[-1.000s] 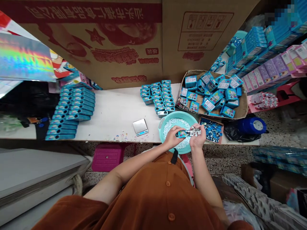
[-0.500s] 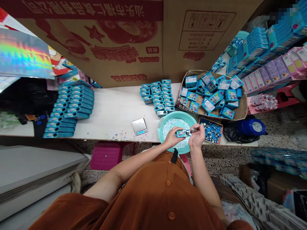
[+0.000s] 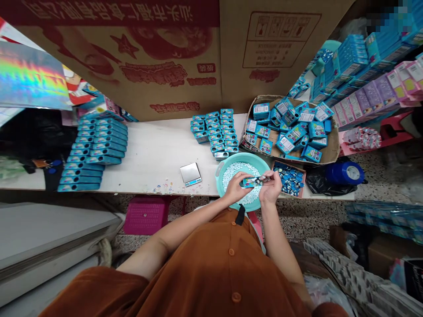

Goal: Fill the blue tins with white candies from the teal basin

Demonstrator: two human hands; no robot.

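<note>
Left hand grips small blue tin above teal basin; right hand pinches white tablets at tin's mouth. Risk: opening narrow, tablets may miss and scatter onto desk

Your left hand grips a small teal rectangular tin above the near part of a round teal plastic basin of white tablets. Your right hand bunches its fingertips at the tin's right end. A silver pocket scale lies just left of the basin on the white table; stacked teal tins stand beyond it, and a cardboard tray of blue boxes sits to the right
</note>
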